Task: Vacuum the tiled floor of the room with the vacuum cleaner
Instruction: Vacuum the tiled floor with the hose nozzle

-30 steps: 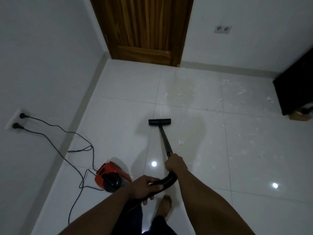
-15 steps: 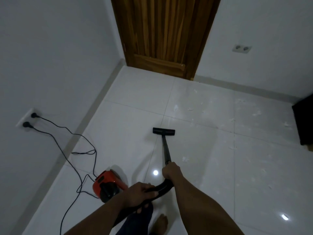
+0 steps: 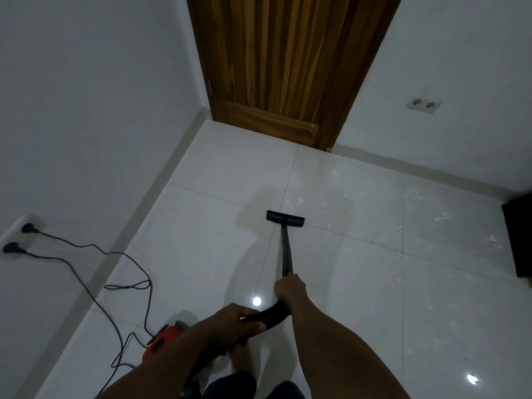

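Note:
A black floor nozzle (image 3: 285,218) rests flat on the glossy white tiled floor (image 3: 201,226), on a straight black wand (image 3: 286,251). My right hand (image 3: 289,289) grips the wand's lower end. My left hand (image 3: 236,321) holds the ribbed black hose (image 3: 269,313) just behind it. The orange vacuum body (image 3: 162,341) sits on the floor at my lower left, partly hidden by my left forearm. White scraps of debris (image 3: 414,217) lie scattered on the tiles to the right of the nozzle.
A wooden door (image 3: 288,64) stands shut ahead. Two black plugs (image 3: 17,237) sit in a left-wall socket, and their cables (image 3: 115,272) trail loosely across the floor to the vacuum. A dark piece of furniture (image 3: 521,237) stands at the right edge. My bare foot (image 3: 244,361) is below the hose.
The view has swung left and up, showing more of the door. The nozzle has been pushed forward toward the door along the tile joint. Both hands keep their grip.

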The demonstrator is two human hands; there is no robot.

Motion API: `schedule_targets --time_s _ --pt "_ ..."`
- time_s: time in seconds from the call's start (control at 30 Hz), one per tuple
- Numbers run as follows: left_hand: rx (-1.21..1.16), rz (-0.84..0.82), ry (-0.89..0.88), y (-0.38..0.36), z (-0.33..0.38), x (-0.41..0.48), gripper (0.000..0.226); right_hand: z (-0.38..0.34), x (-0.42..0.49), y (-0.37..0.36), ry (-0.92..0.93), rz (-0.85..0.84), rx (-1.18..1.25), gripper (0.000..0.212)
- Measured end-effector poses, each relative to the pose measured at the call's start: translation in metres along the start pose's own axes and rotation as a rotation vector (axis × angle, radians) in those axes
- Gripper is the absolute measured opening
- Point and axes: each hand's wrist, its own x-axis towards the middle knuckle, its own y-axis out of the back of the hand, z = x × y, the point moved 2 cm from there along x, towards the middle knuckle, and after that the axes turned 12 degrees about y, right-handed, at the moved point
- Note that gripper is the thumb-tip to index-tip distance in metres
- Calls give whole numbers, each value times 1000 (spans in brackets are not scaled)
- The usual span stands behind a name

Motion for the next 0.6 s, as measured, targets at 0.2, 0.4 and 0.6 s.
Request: schedule_targets --time_s 0.2,0.4,0.6 --pt "65 -9 31 37 22 21 34 -25 22 13 29 56 42 53" --pt "5 -9 11 65 77 37 32 -53 70 53 34 4 36 48" --pt "-53 15 63 109 121 80 38 -85 139 77 -24 17 122 59"
